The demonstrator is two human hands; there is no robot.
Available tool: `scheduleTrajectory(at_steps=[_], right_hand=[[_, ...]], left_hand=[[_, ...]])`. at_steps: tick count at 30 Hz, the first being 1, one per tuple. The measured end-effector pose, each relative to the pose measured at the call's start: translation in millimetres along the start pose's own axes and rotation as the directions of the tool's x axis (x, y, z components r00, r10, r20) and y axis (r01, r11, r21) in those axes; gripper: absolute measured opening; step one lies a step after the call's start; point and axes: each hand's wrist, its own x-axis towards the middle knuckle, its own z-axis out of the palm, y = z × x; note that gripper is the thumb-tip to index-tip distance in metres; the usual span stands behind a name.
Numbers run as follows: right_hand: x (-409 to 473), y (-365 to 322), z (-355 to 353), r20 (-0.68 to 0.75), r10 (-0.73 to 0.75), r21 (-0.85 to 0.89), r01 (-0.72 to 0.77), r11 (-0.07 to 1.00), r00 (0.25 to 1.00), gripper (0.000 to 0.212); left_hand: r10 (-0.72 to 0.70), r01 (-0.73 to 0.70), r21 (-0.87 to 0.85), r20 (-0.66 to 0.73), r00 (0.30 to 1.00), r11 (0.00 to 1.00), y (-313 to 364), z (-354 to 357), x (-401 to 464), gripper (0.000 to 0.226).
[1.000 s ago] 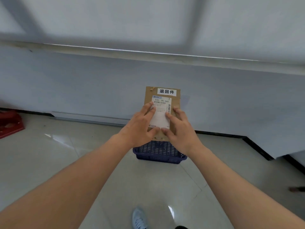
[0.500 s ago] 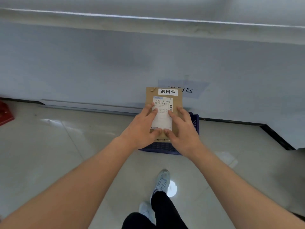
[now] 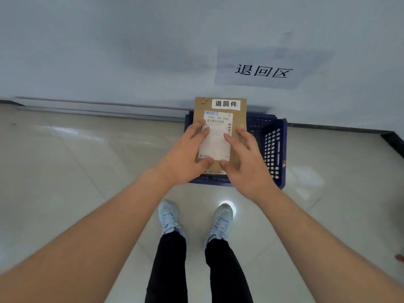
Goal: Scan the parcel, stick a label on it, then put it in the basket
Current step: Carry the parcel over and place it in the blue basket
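Observation:
A flat brown cardboard parcel [image 3: 237, 119] is held level above the blue plastic basket [image 3: 272, 147], which stands on the floor against the wall. The parcel carries a white shipping slip with barcodes [image 3: 216, 141] and a small white label with black characters [image 3: 225, 104] at its far edge. My left hand [image 3: 185, 158] grips the parcel's left side, thumb under its near edge. My right hand [image 3: 247, 165] grips the right side the same way. The parcel hides most of the basket's inside.
A pale wall rises behind the basket, with a paper sign [image 3: 264, 71] bearing black characters above it. My two feet in light shoes [image 3: 168, 217] stand on the glossy tiled floor just before the basket. A dark skirting strip [image 3: 393, 141] runs at the right.
The view has tilted down and come closer to the basket. The parcel, still in both hands, now hangs over the basket, and both feet stand side by side.

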Motion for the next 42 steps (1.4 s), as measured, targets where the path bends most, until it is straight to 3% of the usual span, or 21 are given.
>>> scheduleTrajectory(at_steps=[11,26,42], right_hand=[[54,133,133,-0.002,0.047,0.034,-0.047,0.998,0.999,0.070],[143,275,210,0.122,0.043,-0.048,-0.038,0.998,0.992,0.069],[195,323,245,0.201,0.074,-0.231,-0.026,0.973,0.977,0.079]], left_hand=[[-0.023,0.014,0.093,0.097,0.995,0.996,-131,117,73,0.087],[-0.101,0.088,0.084,0.167,0.981,0.993,-222,232,174,0.089],[-0.139,0.112,0.163,0.168,0.976,0.980,-262,274,227,0.090]])
